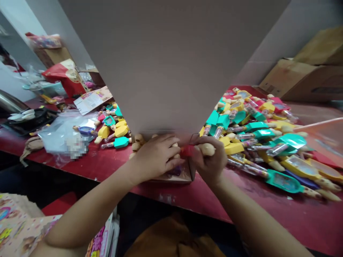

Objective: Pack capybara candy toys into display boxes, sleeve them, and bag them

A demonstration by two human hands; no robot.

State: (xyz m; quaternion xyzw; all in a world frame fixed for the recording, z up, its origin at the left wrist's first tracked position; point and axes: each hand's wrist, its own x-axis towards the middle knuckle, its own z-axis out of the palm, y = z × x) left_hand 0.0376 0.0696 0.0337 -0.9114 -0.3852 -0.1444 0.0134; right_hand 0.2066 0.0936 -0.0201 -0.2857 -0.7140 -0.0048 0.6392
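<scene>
Far to your left, a black tray (pixel 29 123) is sitting at the table's (pixel 268 214) edge, with a clear plastic bag (pixel 61 137) lying flat just beside it; part of the bag is blurred out, so nothing on it is reading. Behind those, a red bag (pixel 65 76) and a printed card (pixel 92 99) are leaning out of the way; their print is too small to make out. A loose scatter of yellow and teal toys (pixel 115 132) is waiting near your working spot.

Dead centre, a tall cardboard flap (pixel 171 64) is standing up in front of you, and you are working right under it. Your left hand (pixel 157 157) is pressing down into the small box (pixel 182 175), fingers curled together over pale pieces, steadying them. Your right hand (pixel 210 160) is touching it, fingers clamped on a toy (pixel 197 150) with a red end and a pale handle, held level over the box's rim.

Off to your right, the big toy pile (pixel 262 139) is lying within easy reach, and brown cartons (pixel 302 76) are stacking up behind, with no legible writing.
</scene>
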